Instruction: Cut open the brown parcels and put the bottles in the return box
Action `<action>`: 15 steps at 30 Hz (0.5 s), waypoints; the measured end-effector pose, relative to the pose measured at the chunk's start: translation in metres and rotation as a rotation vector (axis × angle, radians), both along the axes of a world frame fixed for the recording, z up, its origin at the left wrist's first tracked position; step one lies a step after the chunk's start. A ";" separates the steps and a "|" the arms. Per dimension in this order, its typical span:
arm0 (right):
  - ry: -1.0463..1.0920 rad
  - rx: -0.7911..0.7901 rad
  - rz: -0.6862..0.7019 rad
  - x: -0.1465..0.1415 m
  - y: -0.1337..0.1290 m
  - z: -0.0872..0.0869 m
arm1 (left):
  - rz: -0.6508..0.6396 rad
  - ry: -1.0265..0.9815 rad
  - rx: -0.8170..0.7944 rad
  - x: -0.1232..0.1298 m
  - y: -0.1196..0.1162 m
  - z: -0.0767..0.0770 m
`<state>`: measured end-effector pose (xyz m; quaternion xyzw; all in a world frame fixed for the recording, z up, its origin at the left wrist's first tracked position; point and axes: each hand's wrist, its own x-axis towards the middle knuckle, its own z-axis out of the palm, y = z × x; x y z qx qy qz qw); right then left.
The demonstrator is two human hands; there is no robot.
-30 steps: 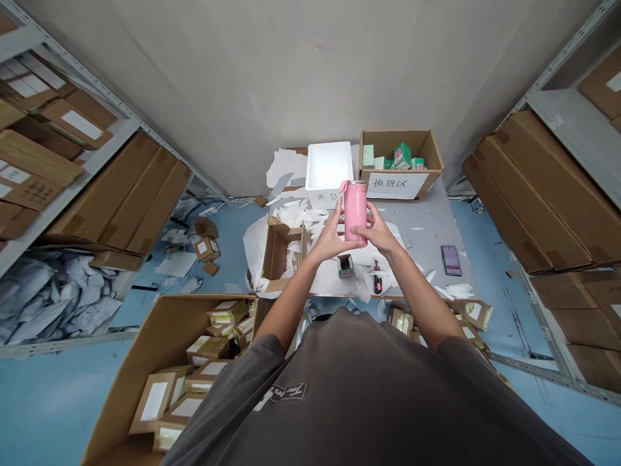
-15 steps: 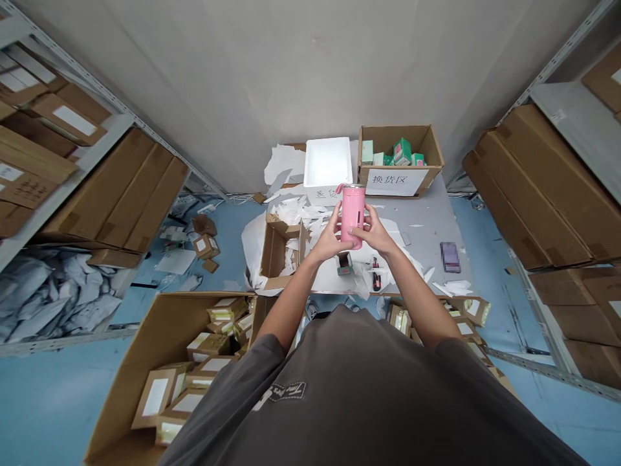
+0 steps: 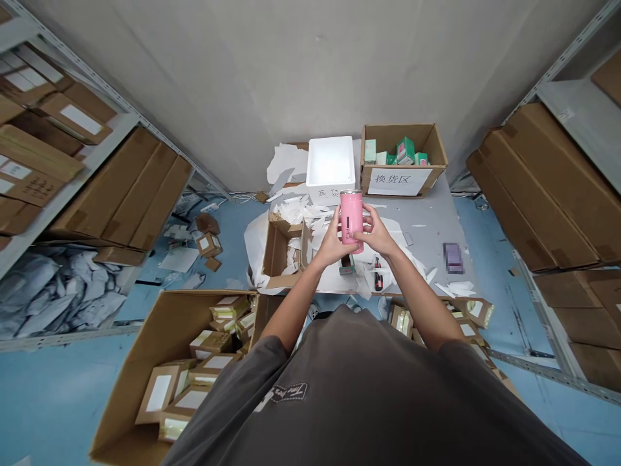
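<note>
A pink tumbler [image 3: 352, 217] with a silver rim and dark print on its side is held upright above the table. My left hand [image 3: 334, 243] grips its left side, fingers curled round it. From the right, my right hand [image 3: 377, 234] closes on the same tumbler, its thumb across the lower front. Just below on the table lies a small open green box [image 3: 346, 265], partly covered by the hands. A red and black tool [image 3: 378, 277], perhaps a cutter, lies to its right.
An open carton [image 3: 281, 249] with paper scraps stands on the table's left. Behind are a white foam box [image 3: 330, 165] and a labelled carton [image 3: 400, 181] holding green boxes. A large carton [image 3: 130, 362] of parcels stands at lower left. Shelves flank both sides.
The tumbler has been turned between my hands: its dark print has moved to the left on the front, and the pink strap at the lid no longer shows. Both hands still hold it.
</note>
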<state>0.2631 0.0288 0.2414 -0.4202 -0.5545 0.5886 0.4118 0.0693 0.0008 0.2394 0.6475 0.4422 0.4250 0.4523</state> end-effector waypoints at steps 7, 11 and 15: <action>0.019 -0.062 0.022 -0.002 -0.001 -0.008 | -0.017 0.003 -0.032 0.003 -0.006 -0.008; 0.006 -0.098 -0.009 0.002 0.004 -0.021 | -0.078 0.005 -0.074 -0.010 0.001 -0.030; -0.063 -0.121 -0.117 0.008 0.007 -0.060 | -0.034 0.127 -0.188 -0.041 0.007 -0.083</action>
